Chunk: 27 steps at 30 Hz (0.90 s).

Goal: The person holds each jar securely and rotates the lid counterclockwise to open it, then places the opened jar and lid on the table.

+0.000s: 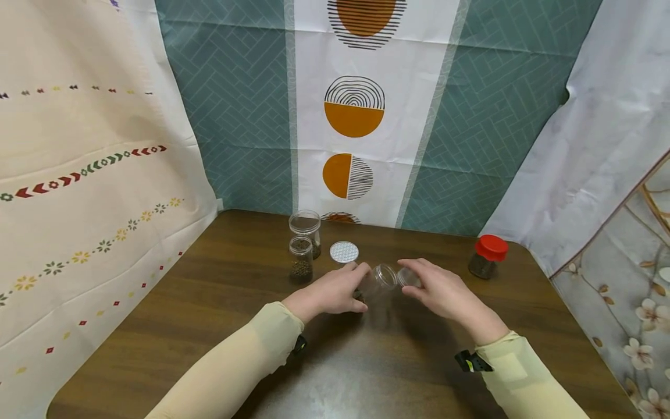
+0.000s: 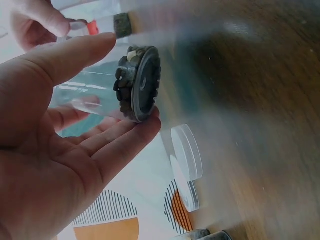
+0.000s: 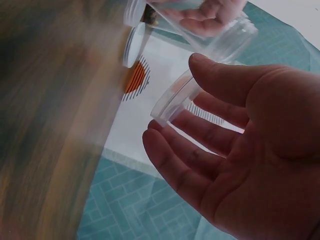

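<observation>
My left hand (image 1: 337, 291) grips a clear jar (image 1: 384, 277) around its side, tilted with the open mouth toward the right. Dark chunky pieces (image 2: 125, 80) lie at the jar's base in the left wrist view. A clear round lid (image 3: 175, 97) is pinched between the thumb and fingers of my right hand (image 1: 439, 291). The lid is close beside the jar's mouth; in the right wrist view it appears apart from the rim. Both hands are over the middle of the brown table (image 1: 251, 337).
Left of the hands stand a small jar of dark grains (image 1: 300, 262) and, behind it, a wider-topped jar (image 1: 305, 224). A white patterned disc (image 1: 344, 252) lies beside them. A red-lidded jar (image 1: 489, 256) stands at the right. Curtains hang behind the table.
</observation>
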Each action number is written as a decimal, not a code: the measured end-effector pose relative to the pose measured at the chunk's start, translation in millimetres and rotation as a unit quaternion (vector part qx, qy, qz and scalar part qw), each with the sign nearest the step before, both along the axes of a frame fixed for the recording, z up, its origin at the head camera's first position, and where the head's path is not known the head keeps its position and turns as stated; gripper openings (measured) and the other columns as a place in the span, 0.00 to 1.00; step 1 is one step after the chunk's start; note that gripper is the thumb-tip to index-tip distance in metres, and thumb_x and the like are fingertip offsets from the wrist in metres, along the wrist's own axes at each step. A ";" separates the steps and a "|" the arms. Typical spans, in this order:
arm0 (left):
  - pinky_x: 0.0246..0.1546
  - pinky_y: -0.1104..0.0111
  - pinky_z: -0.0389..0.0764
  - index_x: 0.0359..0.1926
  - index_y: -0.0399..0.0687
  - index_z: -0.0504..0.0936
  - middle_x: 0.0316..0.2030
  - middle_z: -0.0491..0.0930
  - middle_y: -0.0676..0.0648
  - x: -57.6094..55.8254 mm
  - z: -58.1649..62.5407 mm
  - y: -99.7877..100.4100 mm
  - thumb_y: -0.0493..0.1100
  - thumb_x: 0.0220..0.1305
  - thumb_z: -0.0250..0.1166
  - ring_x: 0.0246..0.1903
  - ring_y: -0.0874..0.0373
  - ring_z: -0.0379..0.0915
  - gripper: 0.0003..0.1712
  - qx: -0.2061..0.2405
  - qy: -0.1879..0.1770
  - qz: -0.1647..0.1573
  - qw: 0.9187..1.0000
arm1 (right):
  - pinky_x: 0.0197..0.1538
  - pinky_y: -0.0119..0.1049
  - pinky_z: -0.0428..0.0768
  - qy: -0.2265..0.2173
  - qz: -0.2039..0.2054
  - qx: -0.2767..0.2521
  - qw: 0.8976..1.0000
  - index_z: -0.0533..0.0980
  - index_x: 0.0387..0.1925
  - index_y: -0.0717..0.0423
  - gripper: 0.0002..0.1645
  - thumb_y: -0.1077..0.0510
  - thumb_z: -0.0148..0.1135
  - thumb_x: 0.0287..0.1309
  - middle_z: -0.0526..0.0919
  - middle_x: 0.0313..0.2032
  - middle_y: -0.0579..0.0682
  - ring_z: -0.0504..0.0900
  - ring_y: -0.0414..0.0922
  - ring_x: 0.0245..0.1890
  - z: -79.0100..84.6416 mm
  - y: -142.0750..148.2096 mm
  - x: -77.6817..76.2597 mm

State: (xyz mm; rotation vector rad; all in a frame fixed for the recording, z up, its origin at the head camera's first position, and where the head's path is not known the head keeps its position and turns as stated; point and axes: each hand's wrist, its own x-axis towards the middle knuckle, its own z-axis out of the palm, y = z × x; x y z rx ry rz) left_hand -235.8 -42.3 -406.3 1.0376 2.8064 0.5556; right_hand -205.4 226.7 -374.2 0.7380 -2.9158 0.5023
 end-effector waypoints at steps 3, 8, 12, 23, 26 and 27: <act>0.56 0.55 0.83 0.71 0.47 0.72 0.64 0.76 0.44 -3.8 -0.6 3.2 0.49 0.69 0.81 0.55 0.51 0.81 0.38 0.009 -0.010 0.010 1.000 | 0.55 0.62 0.85 -0.005 -0.011 0.009 1.000 0.77 0.74 0.57 0.35 0.52 0.77 0.71 0.84 0.65 0.59 0.87 0.58 0.58 -2.4 3.0 -3.5; 0.56 0.54 0.83 0.69 0.47 0.71 0.65 0.77 0.42 -12.4 -2.4 6.9 0.48 0.69 0.81 0.55 0.49 0.81 0.36 0.023 -0.021 0.023 0.999 | 0.55 0.61 0.85 -0.005 -0.021 0.016 1.000 0.79 0.70 0.57 0.33 0.50 0.78 0.70 0.85 0.63 0.58 0.87 0.57 0.57 -6.2 7.0 -9.6; 0.58 0.53 0.81 0.69 0.44 0.71 0.65 0.78 0.38 -22.0 -5.1 7.9 0.47 0.69 0.81 0.55 0.47 0.81 0.37 0.038 -0.027 0.026 0.999 | 0.55 0.61 0.85 -0.012 -0.023 0.025 0.999 0.80 0.69 0.58 0.32 0.50 0.78 0.70 0.86 0.60 0.57 0.87 0.56 0.56 -8.7 8.7 -14.3; 0.46 0.56 0.80 0.64 0.42 0.74 0.40 0.80 0.48 -46.9 -9.4 22.0 0.50 0.64 0.84 0.40 0.53 0.78 0.37 0.056 -0.010 0.051 0.997 | 0.56 0.64 0.84 -0.006 -0.029 0.057 0.998 0.82 0.66 0.59 0.29 0.53 0.78 0.69 0.86 0.58 0.59 0.87 0.59 0.57 -19.7 12.6 -34.2; 0.45 0.57 0.79 0.63 0.44 0.74 0.37 0.79 0.50 -54.2 -11.4 26.6 0.50 0.64 0.85 0.38 0.54 0.78 0.36 0.057 -0.011 0.061 0.996 | 0.55 0.63 0.85 -0.007 -0.031 0.066 0.997 0.82 0.65 0.59 0.29 0.53 0.79 0.68 0.85 0.58 0.59 0.87 0.58 0.55 -23.9 11.7 -40.1; 0.44 0.57 0.80 0.63 0.43 0.74 0.38 0.80 0.50 -56.4 -12.0 27.9 0.50 0.64 0.85 0.38 0.53 0.78 0.37 0.059 -0.013 0.063 0.996 | 0.55 0.63 0.85 -0.008 -0.032 0.069 0.997 0.83 0.65 0.60 0.29 0.53 0.79 0.68 0.85 0.57 0.59 0.87 0.58 0.54 -25.3 11.5 -42.0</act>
